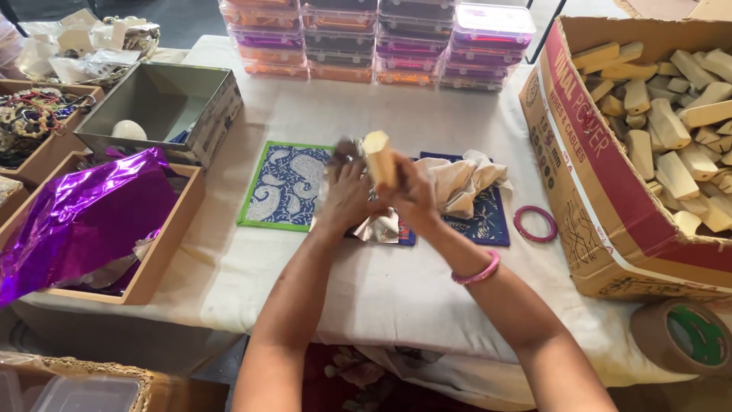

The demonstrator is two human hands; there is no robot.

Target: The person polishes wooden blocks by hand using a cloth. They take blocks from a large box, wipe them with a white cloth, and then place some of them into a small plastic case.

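Wooden block (379, 156): standing upright at table centre, both hands gripping it.
Left hand (347, 194): pressing silver foil (381, 226) around its base.
Right hand (414, 194): clasping the block's side.
Progress: wrapping seems barely begun; top is showing bare.
Supply: more blocks are lying in the cardboard box (591, 175) at 3 o'clock.

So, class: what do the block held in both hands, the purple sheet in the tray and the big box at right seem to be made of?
The block looks like pale, unfinished wood: matte, with flat cut faces. The purple sheet seems to be metallic foil or plastic film: glossy, creased, mirror-like glints. The big box looks like brown corrugated cardboard with a red printed band, holding similar wooden pieces.
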